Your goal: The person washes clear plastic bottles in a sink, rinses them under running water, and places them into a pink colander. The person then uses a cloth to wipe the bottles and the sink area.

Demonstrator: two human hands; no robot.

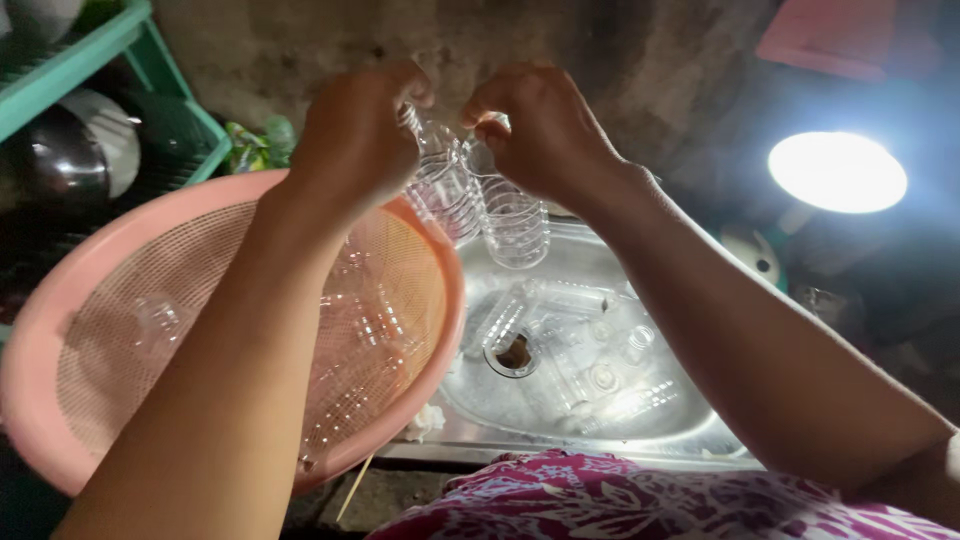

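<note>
My left hand [358, 135] grips a clear ribbed plastic bottle [440, 185] near its neck, held tilted over the sink. My right hand [545, 125] holds a second clear plastic bottle [513, 222] by its top, hanging mouth-up beside the first. The two bottles touch side by side. Both hands are raised above the steel sink [655, 410], close together. Several more clear bottles [590, 345] lie on their sides in the sink basin around the drain [514, 353].
A large pink mesh basket [40, 370] sits left of the sink under my left forearm, holding several clear bottles. A green rack [165, 80] with metal pots stands at back left. A bright lamp [837, 171] glows at right. A concrete wall is behind.
</note>
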